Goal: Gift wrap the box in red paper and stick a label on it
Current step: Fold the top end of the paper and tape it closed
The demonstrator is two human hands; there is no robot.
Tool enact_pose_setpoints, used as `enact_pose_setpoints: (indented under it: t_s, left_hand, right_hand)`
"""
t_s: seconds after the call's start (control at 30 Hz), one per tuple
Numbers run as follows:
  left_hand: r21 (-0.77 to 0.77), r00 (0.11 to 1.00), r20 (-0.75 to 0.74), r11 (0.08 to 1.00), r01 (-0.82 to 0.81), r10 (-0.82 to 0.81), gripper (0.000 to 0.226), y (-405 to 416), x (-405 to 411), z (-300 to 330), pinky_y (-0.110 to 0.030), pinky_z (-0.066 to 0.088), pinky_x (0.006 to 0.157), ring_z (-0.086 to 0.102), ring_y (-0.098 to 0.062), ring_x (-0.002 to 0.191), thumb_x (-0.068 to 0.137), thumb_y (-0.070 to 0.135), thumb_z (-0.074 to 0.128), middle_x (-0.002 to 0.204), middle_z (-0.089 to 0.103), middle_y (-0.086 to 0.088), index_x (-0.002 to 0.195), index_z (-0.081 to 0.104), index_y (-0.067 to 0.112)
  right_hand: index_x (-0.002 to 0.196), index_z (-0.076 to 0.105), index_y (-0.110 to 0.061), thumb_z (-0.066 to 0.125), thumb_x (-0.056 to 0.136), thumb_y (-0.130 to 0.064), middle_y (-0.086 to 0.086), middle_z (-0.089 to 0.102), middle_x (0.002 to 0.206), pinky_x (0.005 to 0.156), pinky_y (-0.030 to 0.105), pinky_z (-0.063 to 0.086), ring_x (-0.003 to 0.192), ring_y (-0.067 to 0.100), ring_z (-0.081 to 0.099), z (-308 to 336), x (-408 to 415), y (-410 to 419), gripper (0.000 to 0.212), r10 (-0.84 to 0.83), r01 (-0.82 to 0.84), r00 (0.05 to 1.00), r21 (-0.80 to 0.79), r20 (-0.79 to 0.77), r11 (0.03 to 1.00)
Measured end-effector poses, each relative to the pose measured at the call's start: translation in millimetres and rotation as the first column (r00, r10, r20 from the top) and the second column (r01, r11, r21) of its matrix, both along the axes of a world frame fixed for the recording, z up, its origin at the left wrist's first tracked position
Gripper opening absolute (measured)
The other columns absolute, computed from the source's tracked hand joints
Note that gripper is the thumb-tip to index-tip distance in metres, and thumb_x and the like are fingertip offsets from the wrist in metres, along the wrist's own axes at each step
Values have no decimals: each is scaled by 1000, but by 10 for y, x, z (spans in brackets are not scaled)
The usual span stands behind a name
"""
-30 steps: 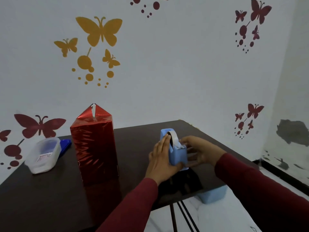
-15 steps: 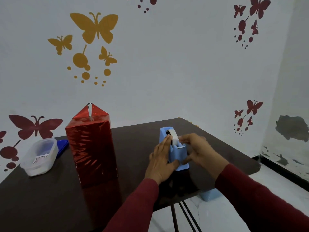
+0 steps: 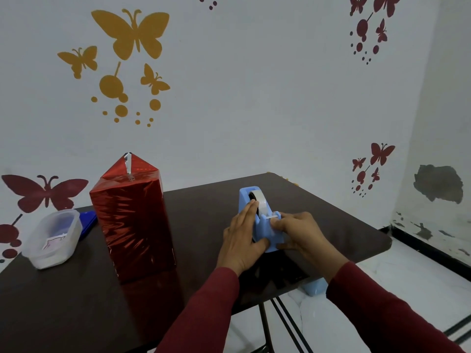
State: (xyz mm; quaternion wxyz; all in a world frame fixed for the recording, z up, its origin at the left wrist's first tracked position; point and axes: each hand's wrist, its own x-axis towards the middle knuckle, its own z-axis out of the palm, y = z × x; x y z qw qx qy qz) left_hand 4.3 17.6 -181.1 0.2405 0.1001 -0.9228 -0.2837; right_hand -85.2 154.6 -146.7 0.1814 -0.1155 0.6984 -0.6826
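Left hand (image 3: 242, 235) flat against blue tape holder (image 3: 265, 225), right hand (image 3: 298, 230) pinching tape end (image 3: 270, 217). Red wrapped box (image 3: 132, 220) standing upright, well apart. Might tear crooked or stick to fingers if pulled sideways.

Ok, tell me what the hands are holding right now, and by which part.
Both are on the blue tape dispenser. The left hand steadies its left side, fingers flat; the right hand pinches the tape end at the cutter.
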Motion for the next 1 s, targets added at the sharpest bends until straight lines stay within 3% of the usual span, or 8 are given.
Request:
enact_pose_setpoints:
  t_s: [0.27,0.4,0.47,0.53,0.67,0.8,0.9,1.0]
  left_hand:
    - [20,1000,-20,1000,-13,13,91,3,13,1,-35,22,110,23,-8,148,84,32,62,167,18,19,162,15,37]
    - [30,1000,-24,999,-18,19,90,-6,8,-11,-33,22,109,25,-6,145,84,29,63,166,21,19,161,18,37]
    - [30,999,-37,999,-18,19,88,2,8,-12,-32,21,109,25,-7,145,85,28,64,165,22,18,161,20,36]
    - [40,998,-55,999,-18,20,84,3,9,-13,-35,25,114,26,-8,144,84,31,62,164,25,16,159,25,35]
    - [19,983,-177,999,-41,44,67,25,33,-12,-45,41,110,36,-8,132,79,48,50,149,41,14,143,46,30]
    - [-53,915,-399,995,-86,58,41,73,44,-2,-38,50,96,45,-6,115,90,45,56,127,49,17,126,60,28]
    - [-201,890,-456,976,-89,-13,28,176,10,131,-37,50,92,46,-10,111,92,43,61,121,51,16,115,69,30]
    - [-446,920,-370,893,-55,-128,28,304,-88,384,-34,41,99,43,-14,115,93,50,58,123,54,14,111,73,34]
  right_hand:
    - [104,81,-9,78,85,-8,13,76,106,74,48,65,96,33,73,74,-120,57,19,90,-76,991,144,-95,987]
    - [94,81,-4,69,82,6,-1,75,103,51,17,53,64,6,69,70,-15,127,19,152,-99,967,246,-205,964]
    - [84,79,5,72,86,5,-8,73,113,52,16,53,68,7,73,7,-26,212,7,193,-173,968,132,-163,976]
    - [96,78,8,74,92,-8,-4,77,112,57,24,58,77,10,77,14,-12,297,17,236,-238,971,-74,-45,968]
    - [81,76,3,60,99,-48,-6,76,115,81,41,56,107,13,70,-156,-98,291,55,2,-5,1000,-273,-13,962]
    - [69,76,-5,50,101,-56,4,75,120,90,38,53,116,20,67,-260,-53,307,65,-59,63,998,-407,24,911]
    - [68,77,-10,46,101,-58,4,76,119,93,40,52,116,20,67,-236,-12,348,67,-46,37,999,-419,-11,907]
    - [86,79,-2,42,103,-57,4,77,114,92,40,50,115,17,68,-236,46,367,68,-42,11,997,-400,-69,916]
